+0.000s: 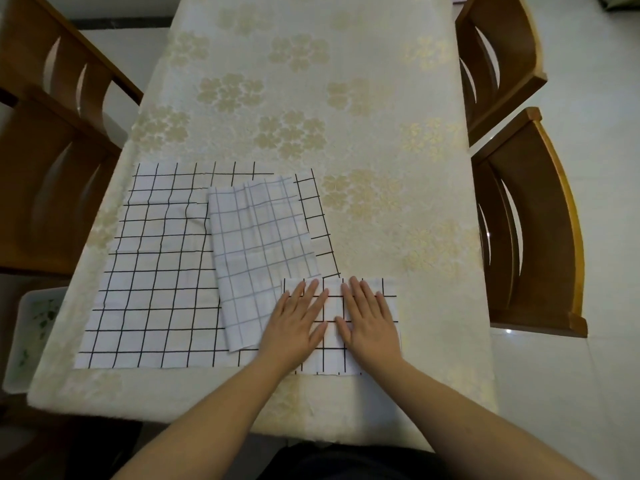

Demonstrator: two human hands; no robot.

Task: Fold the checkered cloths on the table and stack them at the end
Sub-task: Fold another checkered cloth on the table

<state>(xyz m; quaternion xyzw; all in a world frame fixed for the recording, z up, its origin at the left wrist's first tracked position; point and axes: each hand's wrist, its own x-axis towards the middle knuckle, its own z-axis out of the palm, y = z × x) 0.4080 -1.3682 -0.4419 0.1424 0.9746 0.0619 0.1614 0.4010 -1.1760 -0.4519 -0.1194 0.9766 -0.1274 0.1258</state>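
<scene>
Left hand (297, 320): flat, fingers straight, pressing small folded black-checked white cloth (388, 289).
Right hand (369, 322): flat beside it, pressing same cloth.

far tabletop (311, 81): open | chairs (519, 220): flank both sides

wooden chairs (526, 216), white bin (31, 327)
</scene>
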